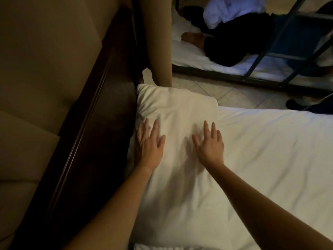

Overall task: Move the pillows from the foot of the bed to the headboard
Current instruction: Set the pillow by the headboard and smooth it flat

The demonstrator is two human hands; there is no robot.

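Pillow (173, 134): white, lying flat on the bed, its long left edge against the dark wooden headboard (86, 134); its far corner reaches the tan curtain (156, 42).
Left hand (148, 150): palm down on the pillow's left part, near the headboard edge; fingers (154, 129) straight and a little spread, lying on the cloth, gripping nothing.
Right hand (210, 147): palm down on the pillow's right part, close to its right edge; fingers (207, 129) straight and slightly apart, flat on the cloth, not closed on it.
Pillow to fingers: it lies under both palms and runs on past the fingertips toward the curtain.
Bed (270, 159): white sheet, spreading right of the pillow.
Floor (216, 89): pale tiles beyond the bed.
Bunk frame (261, 51): dark metal bars across the floor, with dark and pale bedding; details too dim to tell.
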